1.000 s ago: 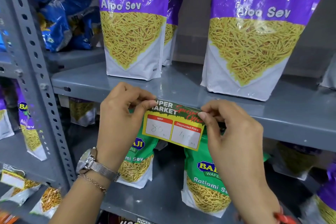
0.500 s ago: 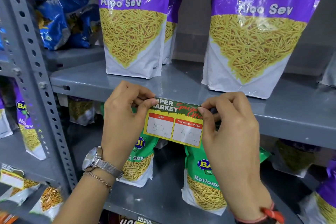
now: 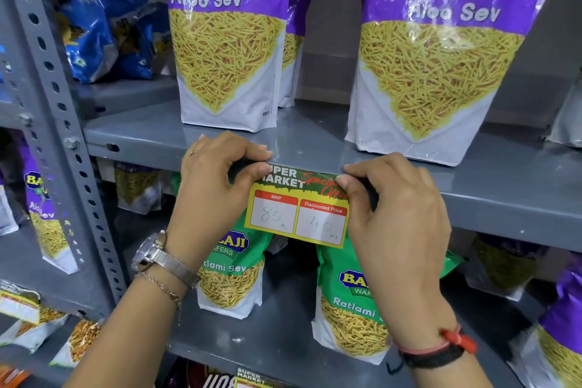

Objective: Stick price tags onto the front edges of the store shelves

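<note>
We are putting a yellow and green paper price tag [image 3: 297, 208] on the front edge of the grey metal shelf [image 3: 491, 208]. Our left hand [image 3: 217, 195] pinches the tag's top left corner between thumb and finger. Our right hand [image 3: 396, 214] pinches the top right corner the same way. Both hands are closed tight on the tag, with the other fingers curled in. The top strip of the tag lies flat against the shelf edge, and the rest of it hangs down below the edge, in front of two green snack bags [image 3: 352, 296] on the shelf underneath. The tag sits between the two big purple snack bags [image 3: 226, 38] that stand on top of the shelf. It looks a little tilted, with the right side lower. We think this tag is almost on, but not done yet, because our fingers are not off it. We cannot tell if the sticky part has grabbed the metal. What we think is left is to press along the top and then let go. At the very bottom of the view we see part of another tag [image 3: 252, 378] on a lower shelf edge, so that one looks done. The other shelf edges we can see have no tags, so more seem to be left.
</note>
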Tool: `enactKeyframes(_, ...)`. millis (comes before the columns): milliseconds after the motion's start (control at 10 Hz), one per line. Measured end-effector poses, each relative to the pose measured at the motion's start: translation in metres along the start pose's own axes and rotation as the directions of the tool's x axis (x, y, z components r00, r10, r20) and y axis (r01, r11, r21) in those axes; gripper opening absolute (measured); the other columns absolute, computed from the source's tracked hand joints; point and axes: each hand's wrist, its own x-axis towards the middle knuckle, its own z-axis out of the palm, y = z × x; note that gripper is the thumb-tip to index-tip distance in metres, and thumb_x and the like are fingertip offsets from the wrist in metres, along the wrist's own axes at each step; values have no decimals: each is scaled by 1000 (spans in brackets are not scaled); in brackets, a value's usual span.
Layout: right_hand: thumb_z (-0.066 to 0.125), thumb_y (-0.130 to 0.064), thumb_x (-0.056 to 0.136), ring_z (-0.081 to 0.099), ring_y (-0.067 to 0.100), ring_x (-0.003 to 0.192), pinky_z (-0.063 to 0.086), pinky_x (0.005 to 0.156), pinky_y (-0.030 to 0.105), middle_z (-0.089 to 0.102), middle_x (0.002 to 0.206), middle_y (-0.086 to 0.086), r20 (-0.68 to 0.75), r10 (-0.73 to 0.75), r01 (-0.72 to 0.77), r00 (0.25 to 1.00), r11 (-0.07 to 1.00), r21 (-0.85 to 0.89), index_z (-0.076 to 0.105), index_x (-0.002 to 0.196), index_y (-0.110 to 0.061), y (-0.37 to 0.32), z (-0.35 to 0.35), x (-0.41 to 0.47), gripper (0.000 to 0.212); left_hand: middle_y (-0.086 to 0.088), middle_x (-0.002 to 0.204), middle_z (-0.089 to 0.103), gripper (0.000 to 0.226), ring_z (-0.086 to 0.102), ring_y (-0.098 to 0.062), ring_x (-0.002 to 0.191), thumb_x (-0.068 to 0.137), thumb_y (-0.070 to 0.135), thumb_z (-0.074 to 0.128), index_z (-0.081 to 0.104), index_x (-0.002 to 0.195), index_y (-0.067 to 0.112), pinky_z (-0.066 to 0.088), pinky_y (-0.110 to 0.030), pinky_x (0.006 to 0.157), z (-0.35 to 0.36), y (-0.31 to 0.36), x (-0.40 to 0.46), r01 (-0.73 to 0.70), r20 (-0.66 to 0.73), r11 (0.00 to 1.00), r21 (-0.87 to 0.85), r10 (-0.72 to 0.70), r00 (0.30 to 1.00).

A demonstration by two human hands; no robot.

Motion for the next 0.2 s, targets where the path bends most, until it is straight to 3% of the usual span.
enactKeyframes(100, 63, -15, 82, 54, 28, 74, 38, 66, 32, 66, 82, 3, 61, -7, 5, 998, 999, 31, 65, 84, -15, 1, -4, 0, 3, 5, 82, 63, 14, 56, -20, 82, 75, 3, 68, 67, 82, 14, 44, -48, 83, -8, 1, 4, -7, 73, 1000, -8, 7, 997)
enactKeyframes(200, 58, -17, 85, 56, 11, 79, 43, 73, 23, 63, 85, -7, 84, 41, -67, 996, 943, 326, 66, 89, -19, 1, -22, 0, 9, 0, 84, 64, 14, 58, -10, 76, 81, 8, 63, 65, 87, 21, 44, -20, 75, -14, 7, 7, 42, 85, 999, -30, -39, 996)
